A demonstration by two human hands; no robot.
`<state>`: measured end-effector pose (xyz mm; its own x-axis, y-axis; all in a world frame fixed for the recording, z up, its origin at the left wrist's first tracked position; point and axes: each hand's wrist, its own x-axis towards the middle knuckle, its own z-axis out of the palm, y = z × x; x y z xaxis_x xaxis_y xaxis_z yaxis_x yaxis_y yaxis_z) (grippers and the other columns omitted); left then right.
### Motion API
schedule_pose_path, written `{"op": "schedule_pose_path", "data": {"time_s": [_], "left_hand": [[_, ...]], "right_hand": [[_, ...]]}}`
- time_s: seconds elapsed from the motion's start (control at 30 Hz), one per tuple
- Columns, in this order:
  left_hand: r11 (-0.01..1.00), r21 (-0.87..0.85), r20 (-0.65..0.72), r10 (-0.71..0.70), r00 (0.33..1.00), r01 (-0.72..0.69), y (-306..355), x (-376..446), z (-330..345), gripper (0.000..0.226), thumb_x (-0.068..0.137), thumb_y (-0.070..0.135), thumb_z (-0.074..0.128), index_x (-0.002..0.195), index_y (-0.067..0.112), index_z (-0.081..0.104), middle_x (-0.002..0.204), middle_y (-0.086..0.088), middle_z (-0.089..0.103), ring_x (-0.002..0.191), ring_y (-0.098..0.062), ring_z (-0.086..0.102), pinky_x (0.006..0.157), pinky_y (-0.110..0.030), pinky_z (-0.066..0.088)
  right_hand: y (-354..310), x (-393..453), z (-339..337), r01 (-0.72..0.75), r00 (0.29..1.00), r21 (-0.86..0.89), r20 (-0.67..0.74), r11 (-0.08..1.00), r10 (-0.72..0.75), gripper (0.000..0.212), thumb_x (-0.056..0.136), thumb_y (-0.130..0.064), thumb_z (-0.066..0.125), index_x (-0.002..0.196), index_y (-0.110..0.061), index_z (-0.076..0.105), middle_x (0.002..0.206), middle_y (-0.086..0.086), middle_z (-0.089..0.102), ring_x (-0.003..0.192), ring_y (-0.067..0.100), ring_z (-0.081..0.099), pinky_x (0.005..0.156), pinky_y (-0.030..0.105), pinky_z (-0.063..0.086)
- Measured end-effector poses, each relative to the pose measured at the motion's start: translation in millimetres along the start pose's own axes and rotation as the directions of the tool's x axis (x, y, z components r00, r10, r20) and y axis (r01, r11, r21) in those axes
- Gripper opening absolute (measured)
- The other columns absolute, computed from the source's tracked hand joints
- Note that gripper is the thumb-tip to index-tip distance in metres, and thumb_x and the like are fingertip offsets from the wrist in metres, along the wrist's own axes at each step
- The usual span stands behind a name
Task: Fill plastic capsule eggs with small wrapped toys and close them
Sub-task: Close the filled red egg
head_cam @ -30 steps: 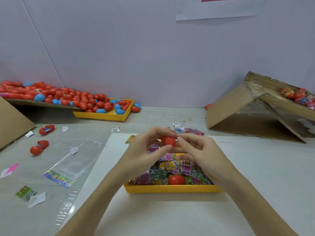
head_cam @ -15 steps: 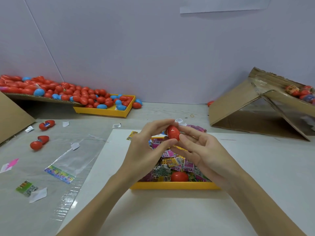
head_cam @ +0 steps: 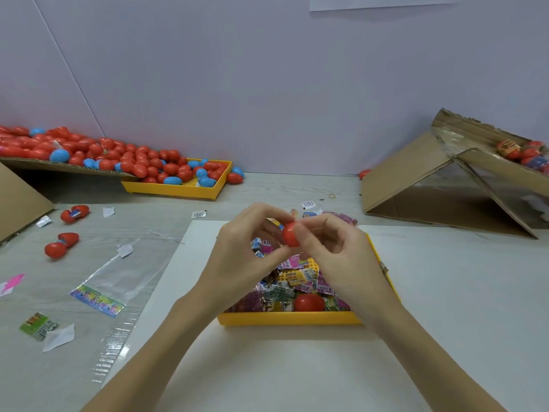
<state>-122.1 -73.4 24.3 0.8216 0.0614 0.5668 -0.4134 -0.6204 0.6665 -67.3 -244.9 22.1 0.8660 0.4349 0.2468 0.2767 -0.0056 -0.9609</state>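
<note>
Both hands pinch one red capsule egg [head_cam: 289,234] above the yellow tray [head_cam: 291,318] of wrapped toys [head_cam: 297,281]: left hand [head_cam: 246,248] steadies, right hand [head_cam: 335,251] presses (likely snapping halves together).

The pale surface [head_cam: 267,191] bears a white sheet [head_cam: 267,367]; on it a yellow tray [head_cam: 285,318]. Left of the tray lie an empty clear bag [head_cam: 113,281], two open red eggs [head_cam: 61,243], and what look like paper scraps [head_cam: 58,337].
</note>
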Motion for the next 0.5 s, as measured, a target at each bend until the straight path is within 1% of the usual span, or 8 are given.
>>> {"op": "schedule_pose_path", "data": {"time_s": [0.07, 0.1, 0.17, 0.2, 0.27, 0.3, 0.37, 0.5], "left_hand": [[0.992, -0.082, -0.058, -0.101, 0.993, 0.096, -2, 1, -2, 0.038, 0.087, 0.021, 0.081, 0.12, 0.013, 0.065, 0.105, 0.004, 0.074, 0.096, -0.016, 0.074, 0.085, -0.028, 0.061], [0.968, -0.194, -0.07, -0.173, 0.982, 0.157, -2, 2, -4, 0.035, 0.092, 0.016, 0.076, 0.124, 0.015, 0.063, 0.107, 0.002, 0.075, 0.098, -0.017, 0.075, 0.088, -0.03, 0.061], [0.869, -0.425, -0.072, -0.313, 0.947, 0.255, -3, 5, -11, 0.033, 0.099, 0.009, 0.066, 0.131, 0.018, 0.059, 0.112, -0.004, 0.076, 0.1, -0.022, 0.076, 0.091, -0.032, 0.061], [0.815, -0.503, -0.065, -0.367, 0.928, 0.287, -4, 6, -13, 0.032, 0.101, 0.008, 0.063, 0.131, 0.018, 0.06, 0.113, -0.006, 0.076, 0.101, -0.025, 0.076, 0.092, -0.033, 0.06], [0.716, -0.615, -0.04, -0.446, 0.894, 0.33, -5, 8, -17, 0.028, 0.097, 0.011, 0.066, 0.125, 0.015, 0.066, 0.114, -0.008, 0.076, 0.106, -0.028, 0.075, 0.096, -0.035, 0.06], [0.674, -0.652, -0.028, -0.478, 0.878, 0.346, -5, 9, -18, 0.031, 0.092, 0.016, 0.069, 0.123, 0.014, 0.068, 0.114, -0.01, 0.076, 0.107, -0.029, 0.074, 0.097, -0.035, 0.059], [0.638, -0.673, -0.017, -0.52, 0.854, 0.375, -5, 9, -19, 0.041, 0.082, 0.025, 0.075, 0.121, 0.012, 0.069, 0.113, -0.011, 0.077, 0.107, -0.028, 0.074, 0.098, -0.036, 0.057], [0.656, -0.625, -0.006, -0.547, 0.837, 0.424, -7, 8, -16, 0.05, 0.07, 0.034, 0.083, 0.115, 0.015, 0.073, 0.112, -0.009, 0.077, 0.104, -0.026, 0.076, 0.099, -0.04, 0.054]], "right_hand": [[2, 0, 1, 0.056, 0.998, -0.145, 0.003, 0.988, -0.056, 0.035, 0.097, -0.052, 0.053, 0.11, -0.027, 0.074, 0.092, -0.011, 0.076, 0.088, 0.005, 0.071, 0.076, 0.018, 0.055], [5, 2, -1, 0.098, 0.994, -0.291, -0.022, 0.952, -0.109, 0.03, 0.101, -0.046, 0.054, 0.109, -0.025, 0.075, 0.092, -0.011, 0.075, 0.088, 0.006, 0.069, 0.076, 0.019, 0.054], [11, 6, -5, 0.151, 0.981, -0.611, -0.001, 0.777, -0.192, 0.016, 0.103, -0.03, 0.061, 0.108, -0.022, 0.074, 0.101, -0.008, 0.072, 0.097, 0.007, 0.062, 0.087, 0.025, 0.052], [13, 7, -6, 0.152, 0.984, -0.726, 0.046, 0.67, -0.172, 0.015, 0.103, -0.031, 0.063, 0.111, -0.023, 0.073, 0.106, -0.007, 0.07, 0.105, 0.011, 0.058, 0.092, 0.028, 0.049], [17, 10, -3, 0.115, 0.993, -0.877, 0.094, 0.467, -0.067, 0.027, 0.101, -0.046, 0.061, 0.119, -0.027, 0.067, 0.115, -0.009, 0.066, 0.115, 0.015, 0.048, 0.097, 0.03, 0.043], [18, 11, -1, 0.086, 0.996, -0.909, 0.088, 0.408, -0.015, 0.034, 0.098, -0.053, 0.06, 0.122, -0.029, 0.064, 0.117, -0.009, 0.065, 0.117, 0.016, 0.045, 0.098, 0.031, 0.041], [19, 14, 0, 0.041, 0.996, -0.901, 0.069, 0.432, 0.049, 0.039, 0.094, -0.056, 0.065, 0.122, -0.03, 0.063, 0.114, -0.009, 0.068, 0.118, 0.016, 0.044, 0.097, 0.032, 0.041], [21, 14, -3, 0.02, 0.998, -0.777, 0.052, 0.629, 0.032, 0.021, 0.093, -0.034, 0.076, 0.11, -0.031, 0.064, 0.084, -0.014, 0.068, 0.107, 0.015, 0.05, 0.092, 0.034, 0.045]]}}
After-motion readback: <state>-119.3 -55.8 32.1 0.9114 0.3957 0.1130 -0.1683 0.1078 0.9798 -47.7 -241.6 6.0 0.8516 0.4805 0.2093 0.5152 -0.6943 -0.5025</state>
